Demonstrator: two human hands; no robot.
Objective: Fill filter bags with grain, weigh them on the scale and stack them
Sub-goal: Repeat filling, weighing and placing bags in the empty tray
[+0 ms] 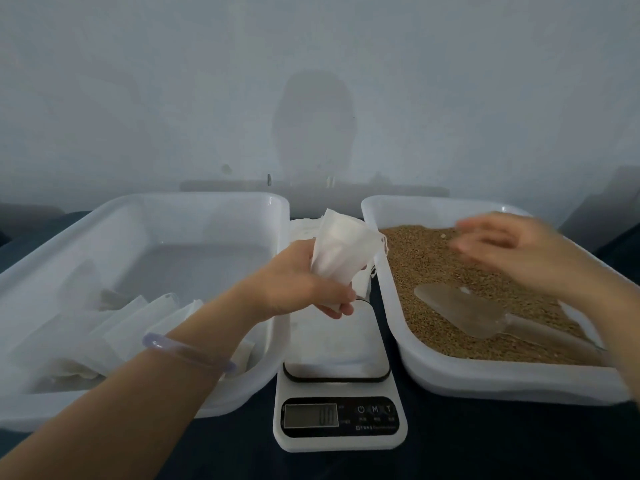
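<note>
**A:** Entry one, hands and bag?

**B:** We log the left hand grasping one bag by its lower half. The mouth points up, above the far end of the scale. The right hand is blurred. Its fingers look loose and spread, holding nothing, over the grain.

**A:** Entry two, hazards?

**B:** We judge the bag empty and its mouth barely parted. If we pour from the scoop into so narrow a mouth, grain may spill onto the scale or the dark desk. Loose grains on the platform would falsify the next weighing. The low grasp also lets the soft top fold over. The drawstring hangs at the bag's right edge and could snag.

**A:** Entry three, containers?

**B:**
- Left tub: white bags heaped in the near corner, the rest bare. We cannot tell whether they are filled.
- Right tub: grain across the floor, with the clear scoop lying on it, handle toward the near right corner.
- Scale, between the tubs: nothing rests on the platform. The display seems to read zero, though the digits are faint.

**A:** Anything behind the scale?

**B:** More white bags, partly hidden by the held one. We cannot count them.
</note>
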